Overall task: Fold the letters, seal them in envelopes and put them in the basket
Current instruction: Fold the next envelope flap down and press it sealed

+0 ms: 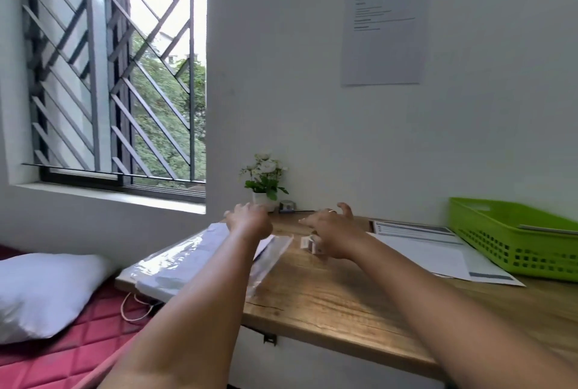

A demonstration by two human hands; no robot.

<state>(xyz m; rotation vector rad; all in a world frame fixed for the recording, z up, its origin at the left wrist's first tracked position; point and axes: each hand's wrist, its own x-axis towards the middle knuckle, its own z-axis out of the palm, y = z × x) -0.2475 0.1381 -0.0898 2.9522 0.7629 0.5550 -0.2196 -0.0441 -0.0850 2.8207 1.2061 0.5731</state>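
Two hands reach out over the wooden table (328, 304): the left hand (250, 219) hovers with loosely curled fingers, holding nothing, above a clear plastic pack of envelopes (187, 257) at the table's left end, and the right hand (331, 229), a ring on one finger, is spread and empty just above a small white object (308, 244) too blurred to identify. A stack of printed letters (431, 251) lies to the right, count unclear, touching one green basket (513, 238) at the far right that already holds something flat. One potted white flower (266, 179) stands at the far wall, one white pillow (47, 291) lies on the red bed at near left.
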